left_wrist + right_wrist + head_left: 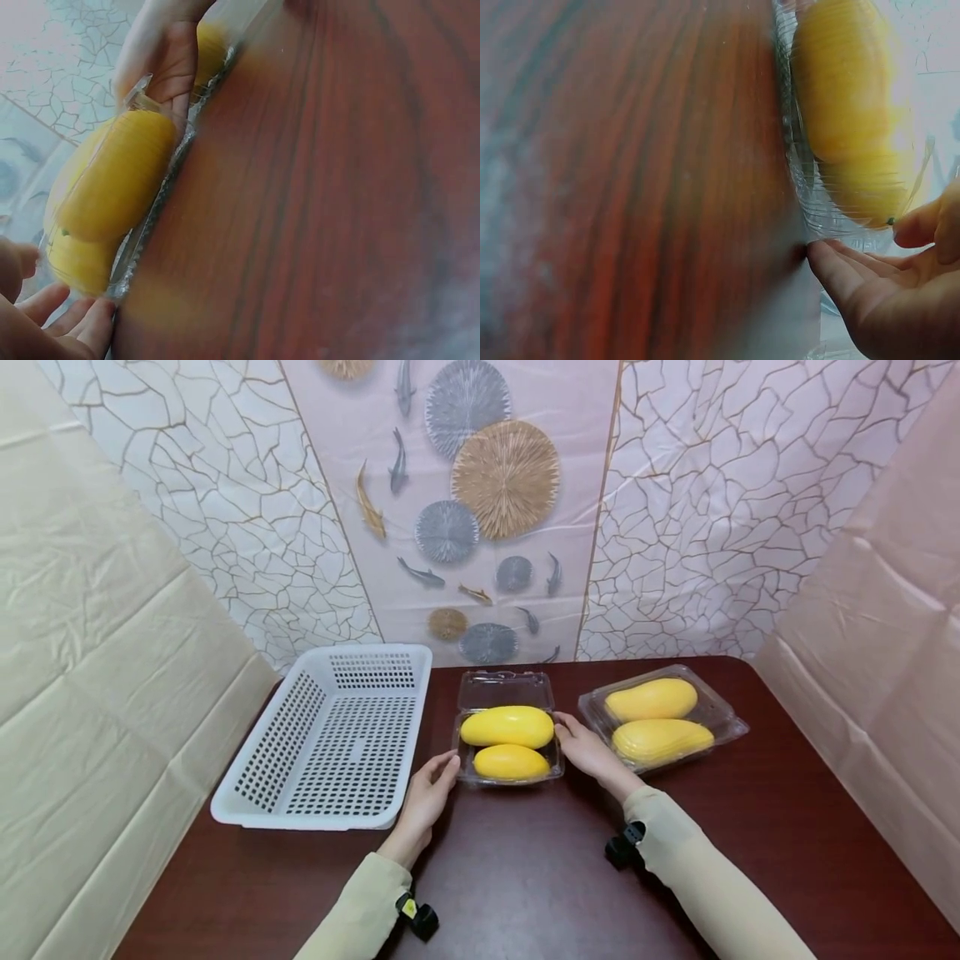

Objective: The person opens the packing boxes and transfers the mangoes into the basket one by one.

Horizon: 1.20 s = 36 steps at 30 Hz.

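In the head view, a clear plastic clamshell box [504, 781] with its lid [506, 691] folded back stands at mid-table. Two yellow mangoes, the rear one [507, 727] and the front one [512, 762], lie side by side in it. My left hand [426, 793] holds the box's left side by the front corner, thumb and fingertips against it. On the opposite side my right hand [588, 750] pinches the edge; the right wrist view shows the thumb [919, 225] high and the fingers [840, 274] low against the wall.
A white perforated plastic basket [228, 793] stands to the left. At the right, a second clear box [723, 722] holds two more yellow mangoes [660, 739]. The dark red wooden table [517, 877] meets patterned cloth walls behind and plain ones at both sides.
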Motion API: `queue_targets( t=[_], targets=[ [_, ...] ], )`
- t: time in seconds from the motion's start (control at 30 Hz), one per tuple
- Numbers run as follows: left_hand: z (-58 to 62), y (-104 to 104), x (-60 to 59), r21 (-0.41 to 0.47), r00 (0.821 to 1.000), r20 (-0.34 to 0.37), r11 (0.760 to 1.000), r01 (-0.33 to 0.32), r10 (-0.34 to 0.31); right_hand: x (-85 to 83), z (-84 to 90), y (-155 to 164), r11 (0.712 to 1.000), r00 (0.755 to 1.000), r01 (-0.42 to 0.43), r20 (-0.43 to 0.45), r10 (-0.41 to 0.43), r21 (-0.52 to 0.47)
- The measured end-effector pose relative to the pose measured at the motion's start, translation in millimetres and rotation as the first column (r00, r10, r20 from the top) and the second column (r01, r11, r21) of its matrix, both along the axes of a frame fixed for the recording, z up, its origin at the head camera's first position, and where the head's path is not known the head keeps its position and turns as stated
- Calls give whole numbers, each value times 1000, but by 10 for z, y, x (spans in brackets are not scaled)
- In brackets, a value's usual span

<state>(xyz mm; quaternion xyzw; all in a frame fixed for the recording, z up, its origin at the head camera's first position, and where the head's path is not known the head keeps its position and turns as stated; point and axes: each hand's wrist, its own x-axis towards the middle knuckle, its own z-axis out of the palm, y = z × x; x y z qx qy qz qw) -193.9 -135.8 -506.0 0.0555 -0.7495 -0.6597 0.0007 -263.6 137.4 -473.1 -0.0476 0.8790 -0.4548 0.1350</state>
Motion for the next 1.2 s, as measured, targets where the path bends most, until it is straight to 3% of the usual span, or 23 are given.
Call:
queue_targets(
  t=[0.43, 0.8, 1.0, 1.2],
  targets=[
    [16, 26, 153, -45, 999, 9, 998, 43, -43, 209, 9, 100, 999, 999, -51, -1, 51, 6],
    [40, 22, 186, -72, 999, 0, 996, 52, -52, 284, 27, 139, 963, 989, -84, 98, 112, -257],
    [32, 10, 177, -97, 998, -16, 993, 63, -65, 301, -13, 166, 943, 987, -64, 116, 107, -327],
    [76, 6, 174, -157, 997, -42, 986, 59, -66, 311, -20, 166, 941, 987, -73, 109, 115, -329]
  ],
)
